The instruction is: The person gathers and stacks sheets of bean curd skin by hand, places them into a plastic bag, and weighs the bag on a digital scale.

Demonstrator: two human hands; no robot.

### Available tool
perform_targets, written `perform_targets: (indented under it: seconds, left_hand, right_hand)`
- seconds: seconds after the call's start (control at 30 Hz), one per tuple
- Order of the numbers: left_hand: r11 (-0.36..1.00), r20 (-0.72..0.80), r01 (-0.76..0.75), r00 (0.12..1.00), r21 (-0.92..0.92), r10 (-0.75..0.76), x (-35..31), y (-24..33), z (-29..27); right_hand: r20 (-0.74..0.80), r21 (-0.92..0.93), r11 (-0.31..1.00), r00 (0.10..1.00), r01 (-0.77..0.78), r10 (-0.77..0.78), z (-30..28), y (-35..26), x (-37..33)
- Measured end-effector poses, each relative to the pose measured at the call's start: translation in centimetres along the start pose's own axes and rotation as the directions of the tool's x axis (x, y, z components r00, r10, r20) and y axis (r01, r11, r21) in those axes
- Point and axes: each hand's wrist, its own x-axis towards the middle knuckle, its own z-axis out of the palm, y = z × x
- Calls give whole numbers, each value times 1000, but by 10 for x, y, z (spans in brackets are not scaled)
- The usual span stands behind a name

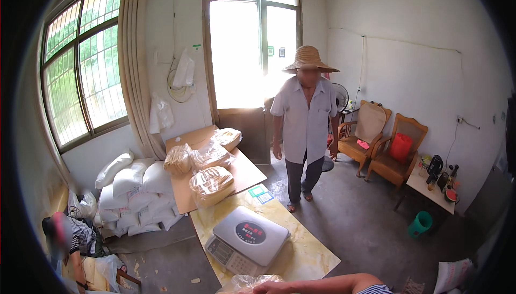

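Note:
At the bottom edge, my right hand (270, 287) reaches in from the right, and its forearm lies along the table's near end. Its fingers are closed on a clear plastic bag (248, 281) with tan contents; the frame edge cuts off part of both. My left hand is out of the picture. Just beyond the bag stands a silver weighing scale (252, 234) with a bare pan and a keypad side. It rests on a yellow-patterned tabletop (312, 259). Farther off, clear bags of tan goods (211, 185) lie on a brown board (244, 171).
A person in a straw hat (302, 116) stands beyond the table. Another person (80, 237) bends at lower left. White sacks (129, 197) are piled under the window. Wooden chairs (398, 146), a small table (424, 189) and a green bin (420, 224) line the right.

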Motion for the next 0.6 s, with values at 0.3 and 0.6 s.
perform_targets:
  seconds: [0.3,0.6]
  left_hand:
    - [997,27,76,997,-33,-75,-5,4,-12]
    - [988,44,116,993,-98,-112,-14,3,-11]
  right_hand:
    - [187,-184,978,980,100,-65,1,16,20]
    - [212,-307,930,967,202,-140,5,22,27]
